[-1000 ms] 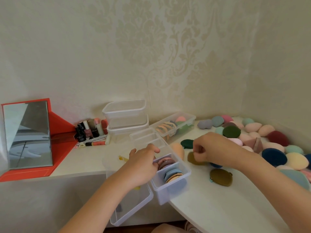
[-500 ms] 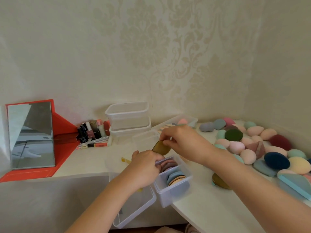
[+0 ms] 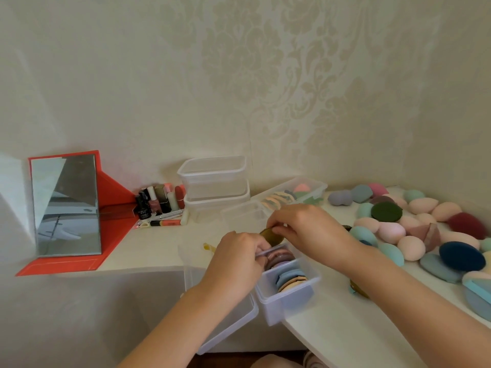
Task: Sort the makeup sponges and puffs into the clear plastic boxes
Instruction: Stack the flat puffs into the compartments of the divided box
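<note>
A clear divided box [image 3: 287, 306] sits at the table's front edge, with flat round puffs standing on edge in its compartments. My left hand [image 3: 236, 264] grips the box's left rim. My right hand [image 3: 305, 229] pinches an olive-brown round puff [image 3: 269, 235] just above the box's far compartment. A heap of sponges and puffs [image 3: 414, 229] in pink, teal, dark green, navy and maroon lies to the right. Another olive puff [image 3: 358, 289] lies partly hidden under my right forearm.
Two stacked clear boxes [image 3: 214, 181] and a long clear box [image 3: 300, 193] holding puffs stand at the back. A lid [image 3: 228, 322] hangs off the front edge. A red-framed mirror [image 3: 66, 205] and nail polish bottles [image 3: 159, 201] are at the left.
My right hand picked the olive-brown puff up off the table, carried it left and has lowered it to the box's far compartment. My left hand stayed on the box.
</note>
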`<state>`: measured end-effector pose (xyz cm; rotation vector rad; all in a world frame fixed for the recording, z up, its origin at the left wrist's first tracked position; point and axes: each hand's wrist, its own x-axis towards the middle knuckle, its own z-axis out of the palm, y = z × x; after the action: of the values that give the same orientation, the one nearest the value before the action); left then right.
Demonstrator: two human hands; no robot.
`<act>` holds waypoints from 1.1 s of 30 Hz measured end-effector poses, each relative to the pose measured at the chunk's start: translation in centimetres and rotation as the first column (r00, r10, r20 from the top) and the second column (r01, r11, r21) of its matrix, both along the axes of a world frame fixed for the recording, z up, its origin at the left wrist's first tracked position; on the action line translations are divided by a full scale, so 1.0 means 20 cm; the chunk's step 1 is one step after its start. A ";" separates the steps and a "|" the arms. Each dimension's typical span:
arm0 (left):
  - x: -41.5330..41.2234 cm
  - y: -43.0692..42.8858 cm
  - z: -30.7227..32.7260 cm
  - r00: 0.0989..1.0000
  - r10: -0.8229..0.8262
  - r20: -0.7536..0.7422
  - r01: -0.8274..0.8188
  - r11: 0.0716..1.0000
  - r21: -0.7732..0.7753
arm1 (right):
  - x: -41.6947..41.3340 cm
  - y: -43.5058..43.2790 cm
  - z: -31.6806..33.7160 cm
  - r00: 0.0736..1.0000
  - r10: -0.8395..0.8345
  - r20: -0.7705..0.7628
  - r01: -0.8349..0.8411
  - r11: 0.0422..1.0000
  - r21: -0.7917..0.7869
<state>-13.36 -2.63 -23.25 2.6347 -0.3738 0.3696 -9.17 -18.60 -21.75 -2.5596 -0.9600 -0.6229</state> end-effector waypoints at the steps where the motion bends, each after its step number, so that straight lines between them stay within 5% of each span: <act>1: 0.00 0.00 0.01 1.000 -0.002 0.004 0.002 1.000 0.003 | 0.00 0.01 -0.01 1.000 0.007 -0.014 -0.008 1.000 -0.030; 10: 0.01 -0.01 0.00 0.999 0.001 0.043 -0.004 0.997 0.074 | 0.03 0.01 -0.04 0.986 -0.001 -0.167 -0.046 0.960 -0.275; 18: 0.02 0.00 0.00 0.998 -0.006 -0.062 0.006 1.000 -0.007 | -0.03 -0.15 0.11 0.957 -0.064 -0.283 0.083 0.995 0.058; 23: 0.06 0.01 -0.03 0.990 -0.050 -0.135 0.052 0.999 0.011 | -0.15 -0.31 0.17 0.784 -0.236 -0.573 0.056 0.948 -0.315; 26: 0.07 0.01 -0.04 0.987 -0.068 -0.145 0.071 0.997 0.011 | -0.21 -0.37 0.12 0.746 -0.412 -0.524 0.064 0.827 -0.559; 33: 0.07 0.01 -0.04 0.986 -0.077 -0.147 0.079 0.997 0.008 | -0.18 -0.42 0.05 0.737 -0.442 -0.511 0.076 0.805 -0.588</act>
<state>-12.03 -2.34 -23.99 2.6313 -0.4312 0.1467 -12.82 -27.01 -20.73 -3.0818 -0.5534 0.5482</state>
